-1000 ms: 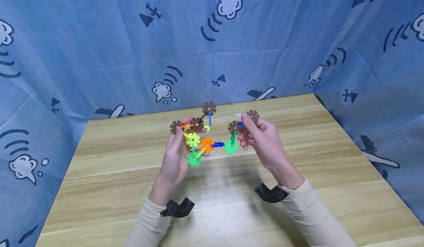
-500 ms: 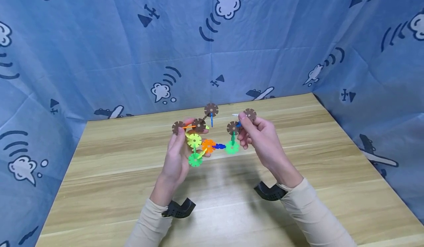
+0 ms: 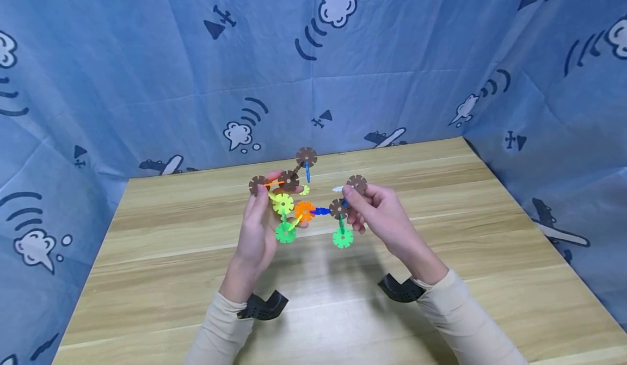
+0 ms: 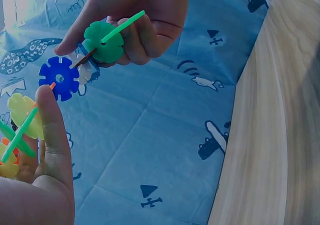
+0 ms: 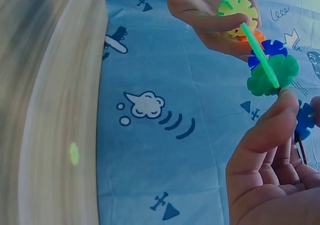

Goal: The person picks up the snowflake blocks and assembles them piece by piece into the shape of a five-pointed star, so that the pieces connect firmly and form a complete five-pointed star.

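My left hand (image 3: 256,232) holds a chain of interlocking notched plastic discs: brown, yellow (image 3: 283,204), green (image 3: 286,233), orange (image 3: 305,211) and a blue disc (image 3: 321,211) at its right end. In the left wrist view, a fingertip lies by the blue disc (image 4: 59,78). Between thumb and fingers, my right hand (image 3: 387,210) pinches a smaller linked group with a white disc (image 3: 338,189), brown discs (image 3: 357,184) and a green disc (image 3: 343,237). A lower brown disc (image 3: 339,209) meets the blue disc's edge; whether they interlock I cannot tell.
One yellow-green disc (image 3: 305,190) lies on the wooden table (image 3: 186,256) behind my left hand. A blue printed curtain (image 3: 274,55) hangs around the table's back and sides. Both wrists wear black mounts (image 3: 264,305).
My right hand has moved down and left, bringing its lower brown disc to the blue disc's end. Its green disc has dropped lower. The left hand shifted slightly right, then back left.
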A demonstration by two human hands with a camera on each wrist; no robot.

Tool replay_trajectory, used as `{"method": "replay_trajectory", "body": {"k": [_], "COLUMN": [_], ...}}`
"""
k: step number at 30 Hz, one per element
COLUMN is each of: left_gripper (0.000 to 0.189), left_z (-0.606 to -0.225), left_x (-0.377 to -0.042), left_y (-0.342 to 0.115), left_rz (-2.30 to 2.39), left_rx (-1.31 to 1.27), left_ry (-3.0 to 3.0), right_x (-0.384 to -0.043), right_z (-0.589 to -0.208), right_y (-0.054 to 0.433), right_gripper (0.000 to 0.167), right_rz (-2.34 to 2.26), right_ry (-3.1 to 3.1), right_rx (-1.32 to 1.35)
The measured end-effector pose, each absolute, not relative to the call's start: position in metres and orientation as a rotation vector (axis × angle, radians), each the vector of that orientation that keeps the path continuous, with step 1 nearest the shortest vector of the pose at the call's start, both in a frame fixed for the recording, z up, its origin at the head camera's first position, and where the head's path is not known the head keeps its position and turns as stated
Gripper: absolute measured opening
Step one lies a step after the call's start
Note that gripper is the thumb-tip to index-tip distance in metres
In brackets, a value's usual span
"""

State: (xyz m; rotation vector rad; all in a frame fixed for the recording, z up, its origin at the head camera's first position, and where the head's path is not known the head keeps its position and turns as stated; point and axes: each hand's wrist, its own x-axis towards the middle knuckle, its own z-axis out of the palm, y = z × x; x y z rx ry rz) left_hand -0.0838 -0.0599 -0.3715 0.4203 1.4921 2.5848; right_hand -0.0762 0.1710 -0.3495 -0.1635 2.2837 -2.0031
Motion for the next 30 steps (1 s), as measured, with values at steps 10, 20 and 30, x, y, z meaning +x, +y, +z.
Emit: {"method": "replay_trajectory", "body": {"k": [10,20,30], "left_gripper": [0.043,0.042,0.041], "left_z": [-0.374,-0.378,-0.374], "left_x": [-0.085,-0.085,-0.084], "left_y": [-0.059,-0.058,-0.057], "left_rz": [2.58,2.585,2.626], "left_rx": [0.437,0.429,0.392], "left_ry": [1.463,1.469,1.447], "right_x": [-0.077,-0.075,-0.075], "right_z": [-0.349,-0.355,-0.36], "right_y": [0.17,0.174,0.177], "right_gripper": [0.033,0.031,0.016], "right_rz": [-1.925,-1.979,-1.992], "right_ry": [2.327,2.197,2.092], "right_rx": [-0.211,-0.237,-0.253]}}
